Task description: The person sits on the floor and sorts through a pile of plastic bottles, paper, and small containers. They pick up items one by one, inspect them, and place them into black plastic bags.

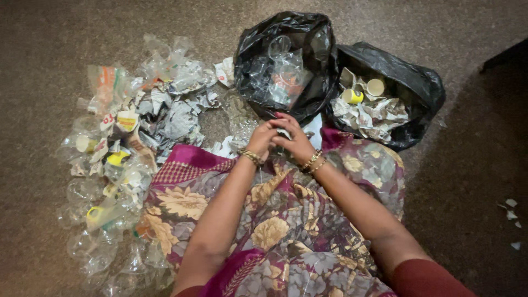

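Where our fingers (278, 127) meet, both hands, left hand (263, 138) and right hand (296, 142), close on a small clear plastic scrap (284, 132); its long axis we cannot tell. At twelve o'clock a black bag (258, 38) holds crushed clear plastic. At two o'clock a second black bag (418, 82) holds paper scraps and yellow caps. At nine o'clock, a mixed litter heap (118, 143) covers the floor (55, 44).
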